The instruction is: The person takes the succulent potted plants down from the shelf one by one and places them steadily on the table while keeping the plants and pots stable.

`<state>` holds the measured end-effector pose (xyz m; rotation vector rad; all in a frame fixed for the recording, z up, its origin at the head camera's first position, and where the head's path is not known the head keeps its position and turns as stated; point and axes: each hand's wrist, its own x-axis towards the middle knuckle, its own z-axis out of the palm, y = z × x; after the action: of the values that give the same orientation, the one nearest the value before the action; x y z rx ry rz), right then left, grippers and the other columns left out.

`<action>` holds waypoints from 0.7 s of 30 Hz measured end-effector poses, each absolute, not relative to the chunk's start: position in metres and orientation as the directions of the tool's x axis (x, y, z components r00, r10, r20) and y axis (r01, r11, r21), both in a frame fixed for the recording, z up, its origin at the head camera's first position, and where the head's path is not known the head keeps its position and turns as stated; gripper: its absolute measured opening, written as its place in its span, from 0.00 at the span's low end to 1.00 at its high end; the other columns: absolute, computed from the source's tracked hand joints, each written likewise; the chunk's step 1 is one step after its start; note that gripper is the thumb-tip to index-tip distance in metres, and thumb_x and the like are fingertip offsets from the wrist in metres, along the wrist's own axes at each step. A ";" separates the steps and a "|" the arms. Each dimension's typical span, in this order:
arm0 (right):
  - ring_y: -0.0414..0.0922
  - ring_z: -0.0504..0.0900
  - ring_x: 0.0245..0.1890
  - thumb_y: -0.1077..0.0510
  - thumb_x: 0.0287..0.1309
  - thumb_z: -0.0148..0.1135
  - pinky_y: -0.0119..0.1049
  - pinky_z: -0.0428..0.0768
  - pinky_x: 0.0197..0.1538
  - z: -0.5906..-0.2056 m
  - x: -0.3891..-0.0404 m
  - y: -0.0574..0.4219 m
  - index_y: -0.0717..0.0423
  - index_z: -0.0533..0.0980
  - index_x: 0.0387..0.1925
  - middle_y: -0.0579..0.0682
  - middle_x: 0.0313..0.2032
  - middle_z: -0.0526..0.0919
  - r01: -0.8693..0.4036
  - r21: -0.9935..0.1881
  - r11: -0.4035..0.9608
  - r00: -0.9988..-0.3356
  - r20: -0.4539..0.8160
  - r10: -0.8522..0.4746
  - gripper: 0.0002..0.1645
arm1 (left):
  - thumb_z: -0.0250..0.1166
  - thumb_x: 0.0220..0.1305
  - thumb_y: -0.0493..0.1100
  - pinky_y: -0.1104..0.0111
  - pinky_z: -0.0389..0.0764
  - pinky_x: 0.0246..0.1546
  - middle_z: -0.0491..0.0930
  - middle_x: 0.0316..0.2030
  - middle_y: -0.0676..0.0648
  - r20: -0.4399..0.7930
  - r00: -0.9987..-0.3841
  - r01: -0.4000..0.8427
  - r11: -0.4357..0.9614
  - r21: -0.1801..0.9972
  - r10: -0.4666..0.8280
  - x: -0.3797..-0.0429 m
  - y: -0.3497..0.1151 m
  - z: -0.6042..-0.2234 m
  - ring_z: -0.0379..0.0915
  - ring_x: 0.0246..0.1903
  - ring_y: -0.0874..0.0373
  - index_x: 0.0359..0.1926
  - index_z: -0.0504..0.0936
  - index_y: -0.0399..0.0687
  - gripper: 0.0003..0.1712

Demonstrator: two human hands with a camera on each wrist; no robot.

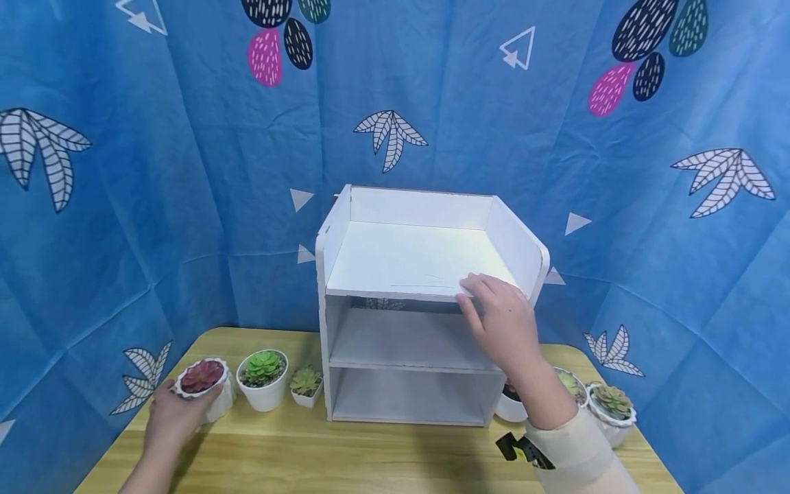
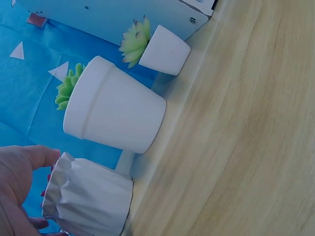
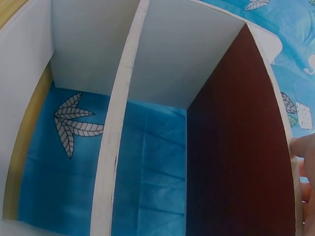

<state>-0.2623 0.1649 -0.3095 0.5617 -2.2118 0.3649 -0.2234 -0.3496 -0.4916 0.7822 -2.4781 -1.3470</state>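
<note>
At the left side of the table, my left hand (image 1: 173, 420) holds a white fluted pot with a dark red succulent (image 1: 202, 376) by its rim, thumb and fingers spread around it. In the left wrist view the pot (image 2: 91, 196) stands upright, its base right at the tabletop. A white open shelf unit (image 1: 416, 365) occupies the middle. My right hand (image 1: 503, 319) rests on the front edge of its top board, fingertips on the upper face and thumb at the edge. The right wrist view looks into the compartments, past the middle board (image 3: 118, 108).
Between the held pot and the shelf stand a round pot with a green succulent (image 1: 263, 381) and a small square succulent pot (image 1: 306, 385). Right of the shelf are several potted succulents (image 1: 612, 412), partly behind my right arm. A blue patterned curtain (image 1: 395, 89) hangs behind.
</note>
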 end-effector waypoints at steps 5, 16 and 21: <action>0.55 0.79 0.59 0.46 0.67 0.62 0.57 0.74 0.62 -0.310 -0.262 0.165 0.53 0.81 0.54 0.55 0.56 0.83 -0.502 -0.071 0.862 -0.576 0.771 -0.272 0.21 | 0.70 0.58 0.64 0.34 0.56 0.65 0.49 0.67 0.16 -0.052 -0.839 -0.343 0.451 0.824 -0.542 -0.221 -0.350 -0.486 0.49 0.66 0.21 0.73 0.40 0.20 0.68; 0.55 0.79 0.59 0.47 0.67 0.62 0.57 0.75 0.61 -0.310 -0.262 0.165 0.53 0.81 0.54 0.55 0.55 0.83 -0.506 -0.074 0.860 -0.575 0.772 -0.272 0.20 | 0.68 0.62 0.60 0.34 0.56 0.64 0.47 0.67 0.14 -0.015 -0.854 -0.305 0.477 0.824 -0.521 -0.212 -0.345 -0.475 0.47 0.66 0.19 0.72 0.39 0.19 0.65; 0.55 0.79 0.59 0.46 0.67 0.62 0.57 0.75 0.61 -0.310 -0.262 0.165 0.53 0.81 0.54 0.55 0.55 0.83 -0.506 -0.076 0.859 -0.576 0.771 -0.271 0.20 | 0.67 0.64 0.58 0.33 0.55 0.64 0.48 0.67 0.14 0.015 -0.867 -0.267 0.491 0.829 -0.498 -0.209 -0.340 -0.467 0.47 0.66 0.19 0.72 0.39 0.18 0.62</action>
<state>-0.2621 0.1646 -0.3096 0.5599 -2.2121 0.3670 -0.2086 -0.3404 -0.4670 0.6519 -2.4849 -1.3159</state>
